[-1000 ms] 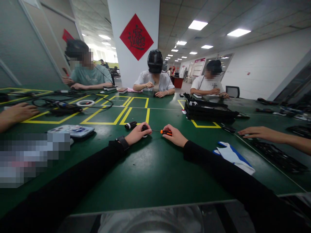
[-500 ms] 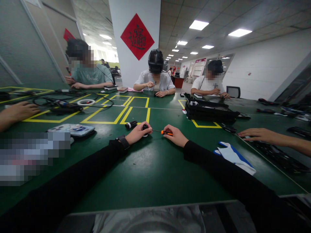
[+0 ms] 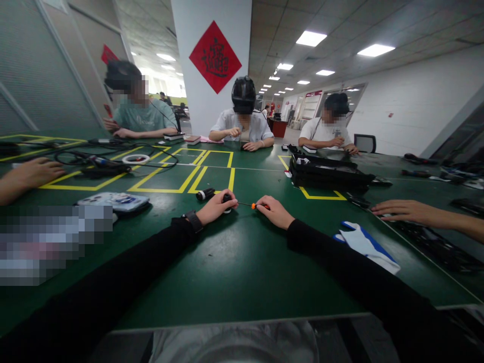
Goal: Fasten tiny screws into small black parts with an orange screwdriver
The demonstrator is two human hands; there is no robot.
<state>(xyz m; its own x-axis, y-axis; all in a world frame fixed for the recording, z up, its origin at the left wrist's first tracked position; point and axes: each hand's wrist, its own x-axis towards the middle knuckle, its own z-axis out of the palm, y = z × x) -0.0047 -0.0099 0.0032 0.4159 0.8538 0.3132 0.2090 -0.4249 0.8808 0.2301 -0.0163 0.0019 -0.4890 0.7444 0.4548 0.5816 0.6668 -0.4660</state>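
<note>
My left hand (image 3: 215, 207) is closed round a small black cylindrical part (image 3: 227, 198) with a white ring at its lower end, held at the green table. In my right hand (image 3: 276, 212) is a screwdriver (image 3: 254, 205) with an orange and black handle. Its thin metal shaft points left and reaches the black part; the tip's exact contact is hidden by my left fingers. Just left of my left hand lies another black cylindrical part (image 3: 205, 194) with a white band.
A phone in a patterned case (image 3: 117, 200) lies left, a blue and white glove (image 3: 366, 247) right. Stacked black frames (image 3: 328, 171) sit beyond my right hand. Black cables (image 3: 102, 156) and a white tape ring (image 3: 135, 159) lie far left. Other people's hands rest at both sides.
My right fingers have shifted slightly on the screwdriver handle, covering more of it. My left hand keeps its grip on the black part. The whole view has moved a little.
</note>
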